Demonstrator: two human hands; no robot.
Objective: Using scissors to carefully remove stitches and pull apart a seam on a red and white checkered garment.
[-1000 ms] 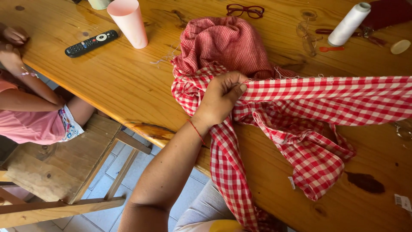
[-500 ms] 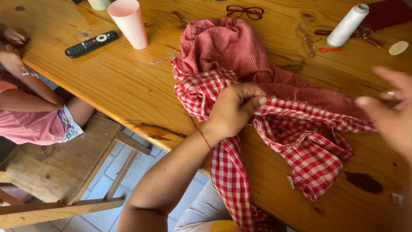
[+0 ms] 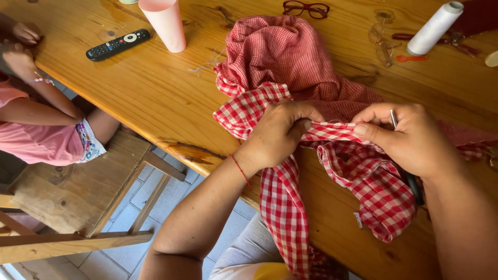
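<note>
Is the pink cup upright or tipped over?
Upright: the pink cup stands on the wooden table, beside the remote.

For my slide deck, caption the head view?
Left hand and right hand pinch red-and-white checked cotton cloth over a varnished wooden table.

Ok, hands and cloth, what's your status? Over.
Left hand pinching checked cloth edge. Right hand on the same edge, thin metal tool in fingers. Nothing in the way.
</note>
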